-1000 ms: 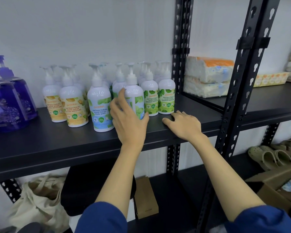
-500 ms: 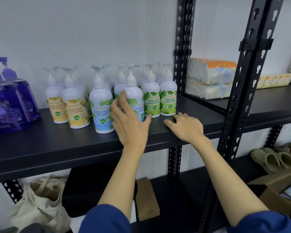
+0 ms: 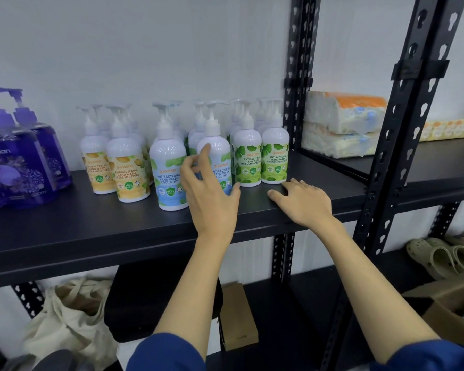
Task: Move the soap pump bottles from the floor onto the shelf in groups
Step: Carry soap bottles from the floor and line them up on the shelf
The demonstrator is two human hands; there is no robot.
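Note:
Several white soap pump bottles stand in groups on the black shelf [image 3: 65,236]: yellow-label bottles [image 3: 126,172] at the left, blue-label cool mint bottles [image 3: 169,178] in the middle, green-label bottles [image 3: 275,162] at the right. My left hand [image 3: 212,199] holds the front right cool mint bottle [image 3: 217,148], which stands upright on the shelf, with fingers on its left front and the thumb at its lower right. My right hand [image 3: 303,204] rests flat on the shelf's front edge, just in front of the green-label bottles, holding nothing.
Purple pump bottles [image 3: 19,162] stand at the shelf's far left. Black uprights [image 3: 402,156] divide off a bay with stacked tissue packs [image 3: 340,124]. Below are a cloth bag [image 3: 67,317], a small brown box [image 3: 239,317], sandals [image 3: 439,258] and a cardboard box [image 3: 450,309].
My left hand's fingers have shifted across the cool mint bottle, and more of its label now faces front. My right hand has stayed on the shelf edge.

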